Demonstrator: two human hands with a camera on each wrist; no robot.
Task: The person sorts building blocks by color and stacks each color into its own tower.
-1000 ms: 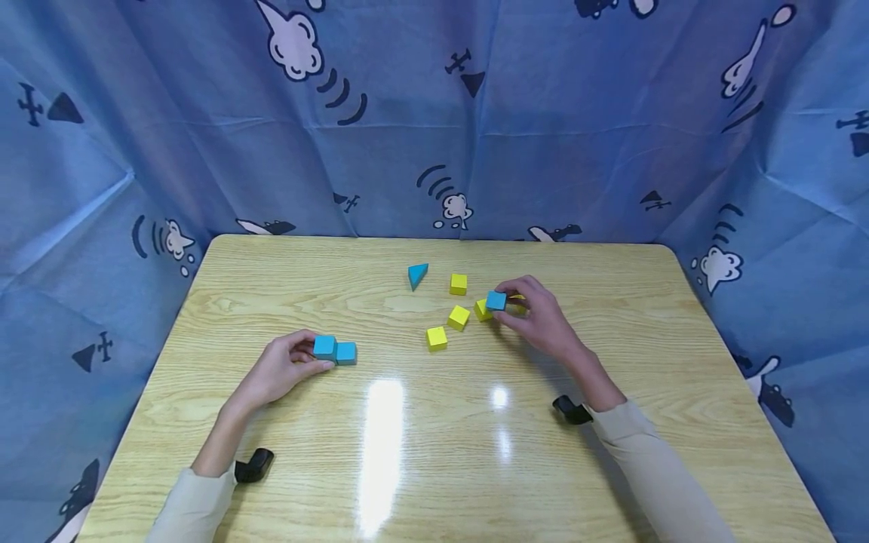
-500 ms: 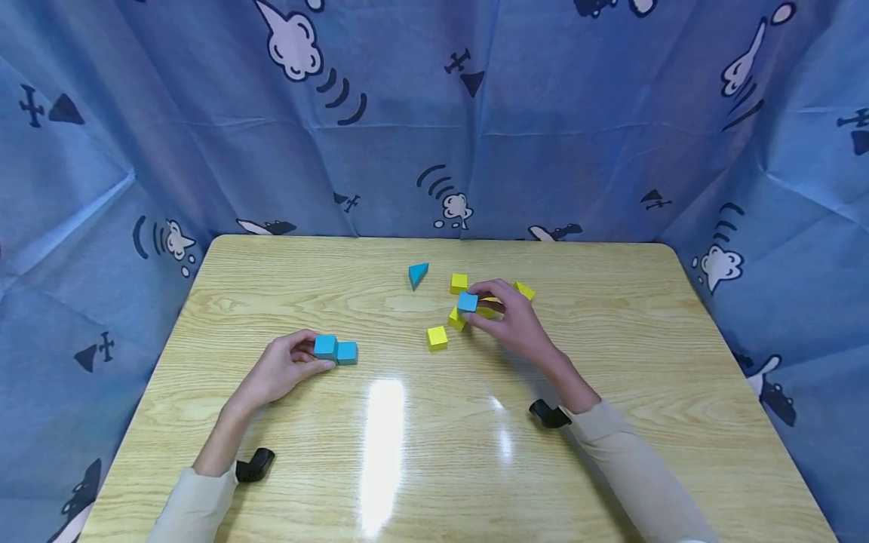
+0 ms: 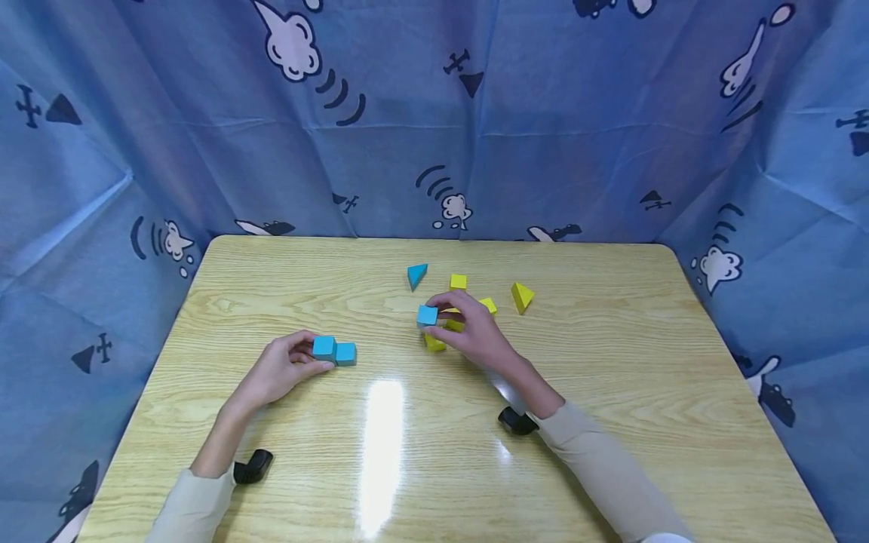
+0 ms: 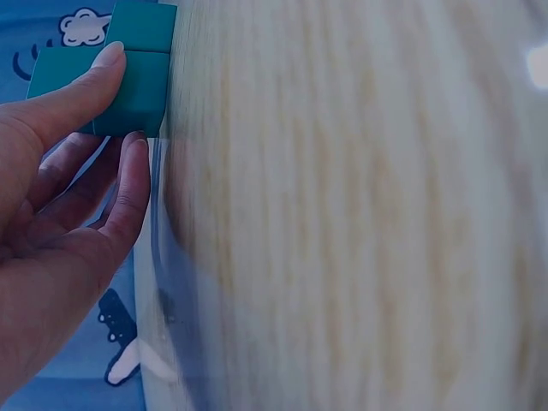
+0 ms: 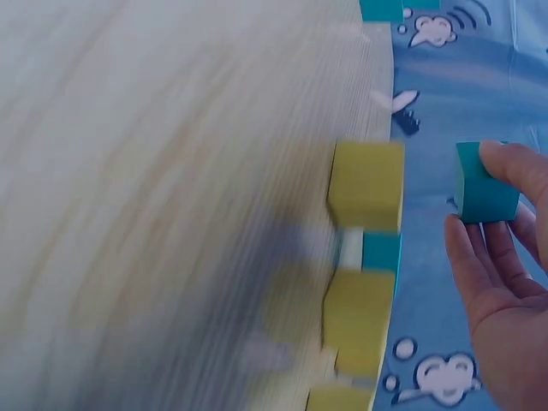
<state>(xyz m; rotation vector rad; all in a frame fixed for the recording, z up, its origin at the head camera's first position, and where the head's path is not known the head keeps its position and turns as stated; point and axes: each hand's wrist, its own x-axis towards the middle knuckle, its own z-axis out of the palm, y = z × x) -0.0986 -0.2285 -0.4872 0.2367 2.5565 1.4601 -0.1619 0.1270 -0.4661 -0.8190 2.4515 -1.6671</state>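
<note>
My left hand (image 3: 280, 369) grips a blue block (image 3: 324, 347) at the left of the table, thumb on its near side. A second blue cube (image 3: 346, 354) stands against it on the right. In the left wrist view the gripped part (image 4: 137, 94) rises higher than its neighbour; it looks like one cube on another, the seam partly behind the thumb. My right hand (image 3: 478, 338) pinches a blue cube (image 3: 427, 315) between thumb and fingers. That cube is raised in the air near several yellow cubes (image 3: 436, 343), some partly hidden under the hand.
Farther back lies a blue triangular block (image 3: 417, 276). A yellow cube (image 3: 458, 281) sits behind my right hand, and a yellow triangular block (image 3: 522, 297) to its right. The wooden table (image 3: 611, 362) ends at a blue patterned curtain (image 3: 394, 151).
My right hand has carried the blue cube leftward over the yellow cubes, uncovering the yellow triangular block. The left hand and its blue blocks have stayed in place.
</note>
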